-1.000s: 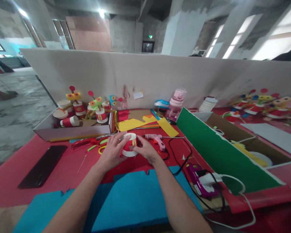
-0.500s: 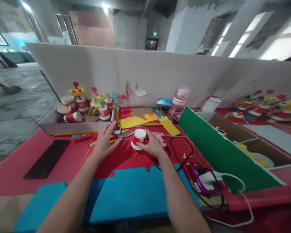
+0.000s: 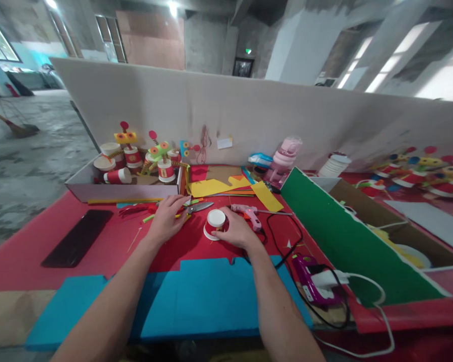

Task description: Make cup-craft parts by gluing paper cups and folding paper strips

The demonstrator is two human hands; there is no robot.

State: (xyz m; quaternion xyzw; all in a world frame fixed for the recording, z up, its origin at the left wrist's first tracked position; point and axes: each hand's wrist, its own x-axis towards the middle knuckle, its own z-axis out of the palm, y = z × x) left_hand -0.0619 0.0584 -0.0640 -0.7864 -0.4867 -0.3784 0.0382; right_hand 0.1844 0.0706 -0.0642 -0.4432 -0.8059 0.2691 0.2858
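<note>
An upside-down red and white paper cup (image 3: 215, 221) stands on the red table covering. My right hand (image 3: 236, 229) curls round its right side, with the thumb at the front. To the left, my left hand (image 3: 169, 217) is palm down with its fingers reaching forward and the thumb apart, close to the scissors (image 3: 201, 206). The scissors' handles are partly hidden by that hand, so contact is unclear. A pink glue gun (image 3: 248, 212) lies just beyond my right hand.
A white box (image 3: 124, 193) with cup figures stands at back left, a phone (image 3: 77, 239) in front. Yellow paper (image 3: 268, 196) lies at the back. On the right are a green-sided box (image 3: 347, 241) and a purple power strip (image 3: 311, 281) with cables. Blue board (image 3: 211, 301) lines the front edge.
My left hand has lowered towards the scissors, its fingers less raised. My right hand still holds the cup, which sits slightly lower in view. The camera has shifted a little.
</note>
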